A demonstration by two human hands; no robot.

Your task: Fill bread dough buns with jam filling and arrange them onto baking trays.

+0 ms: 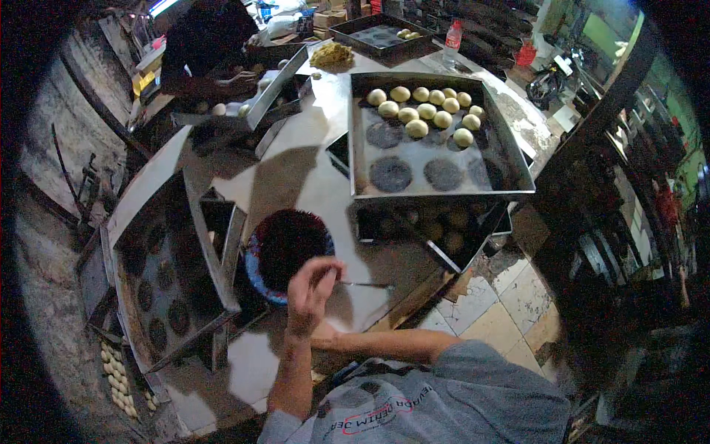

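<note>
My left hand (307, 292) is raised at the near side of a blue bowl (255, 270). Its fingers are drawn together around the end of a thin metal utensil (368, 284), which points right over the table. A dark, reddish-edged mass (292, 240) fills the bowl. From the right, my right forearm (399, 344) crosses in front of my body. My right hand (325, 337) passes behind my left wrist, so its fingers are hidden.
Round pale dough balls (427, 111) sit in a metal tray (441, 196), stacked over another tray holding balls. Trays with round dark marks (164, 277) lean at left. Across the table (296, 140), a person (207, 52) handles dough. A bottle (452, 35) stands at the back.
</note>
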